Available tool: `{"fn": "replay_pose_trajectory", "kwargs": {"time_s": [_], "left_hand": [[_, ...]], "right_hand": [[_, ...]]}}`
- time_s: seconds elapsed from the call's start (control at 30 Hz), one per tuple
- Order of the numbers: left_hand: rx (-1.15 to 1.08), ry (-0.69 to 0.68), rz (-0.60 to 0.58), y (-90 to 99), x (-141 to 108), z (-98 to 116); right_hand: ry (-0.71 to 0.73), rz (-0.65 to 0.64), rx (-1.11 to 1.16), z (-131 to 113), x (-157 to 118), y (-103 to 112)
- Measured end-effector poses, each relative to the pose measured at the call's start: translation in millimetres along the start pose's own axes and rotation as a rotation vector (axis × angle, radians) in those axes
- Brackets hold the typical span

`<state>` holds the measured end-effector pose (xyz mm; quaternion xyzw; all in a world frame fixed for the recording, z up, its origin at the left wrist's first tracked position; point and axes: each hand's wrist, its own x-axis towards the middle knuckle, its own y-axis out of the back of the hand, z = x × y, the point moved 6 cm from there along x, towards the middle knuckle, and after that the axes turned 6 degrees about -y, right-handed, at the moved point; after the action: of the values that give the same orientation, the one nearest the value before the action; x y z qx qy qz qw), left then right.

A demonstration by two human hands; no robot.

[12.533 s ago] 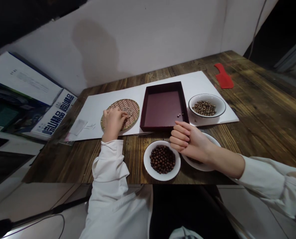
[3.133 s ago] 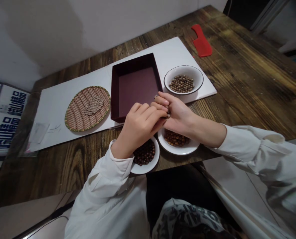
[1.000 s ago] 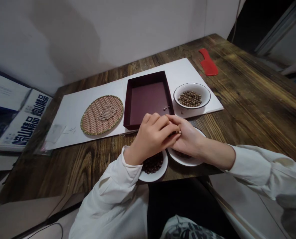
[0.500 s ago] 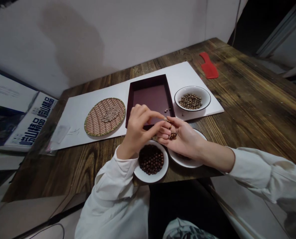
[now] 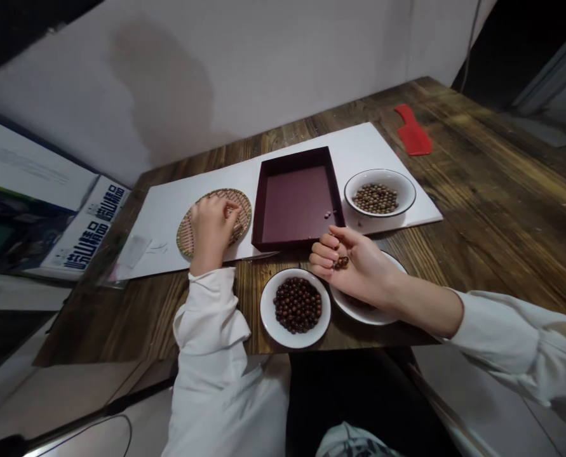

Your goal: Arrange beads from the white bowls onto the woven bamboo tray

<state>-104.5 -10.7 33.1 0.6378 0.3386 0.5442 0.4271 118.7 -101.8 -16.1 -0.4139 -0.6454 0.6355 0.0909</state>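
My left hand [image 5: 211, 228] is over the round woven mat [image 5: 183, 238], thumb and index finger curved toward each other; whatever is between them is too small to name. My right hand [image 5: 359, 266] is palm up with curled fingers, cupping a few brown beads [image 5: 341, 262] above a white bowl [image 5: 392, 317], which it partly hides. Beside that, a white dish [image 5: 269, 318] holds dark brown beads [image 5: 298, 304]. A dark red tray [image 5: 292, 203] has several small beads near its right corner. The white bowl at the back right [image 5: 409, 202] contains lighter brown beads [image 5: 375, 198].
A white board [image 5: 152, 209] lies under the mat, tray and back bowl on the wooden table [image 5: 473, 190]. Farther right is a red comb [image 5: 413, 134]. Printed boxes [image 5: 80, 244] stand at the left, and a small plastic bag [image 5: 130, 254] lies near the board's left end.
My left hand has moved left, from beside my right palm to the woven mat. My right hand stays cupped around beads, its fingers more curled. The camera view has shifted slightly.
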Motion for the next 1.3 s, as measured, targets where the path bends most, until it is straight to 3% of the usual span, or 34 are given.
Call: {"fn": "replay_pose_trajectory", "kwargs": {"time_s": [0.17, 0.37, 0.57, 1.3], "left_hand": [[0.063, 0.19, -0.168, -5.0, -9.0, -47.1], [0.062, 0.311, -0.295, 2.5, -23.0, -66.2], [0.045, 0.342, -0.387, -3.1, -26.7, -67.8], [0.011, 0.314, -0.394, -12.3, -23.9, -62.3]], "right_hand": [[0.006, -0.029, -0.006, 0.4, 1.3, 1.7], [0.013, -0.019, -0.005, 0.0, 0.8, 2.2], [0.014, 0.01, 0.004, 0.3, -0.8, 1.7], [-0.003, 0.007, -0.001, 1.7, -1.8, 0.0]]}}
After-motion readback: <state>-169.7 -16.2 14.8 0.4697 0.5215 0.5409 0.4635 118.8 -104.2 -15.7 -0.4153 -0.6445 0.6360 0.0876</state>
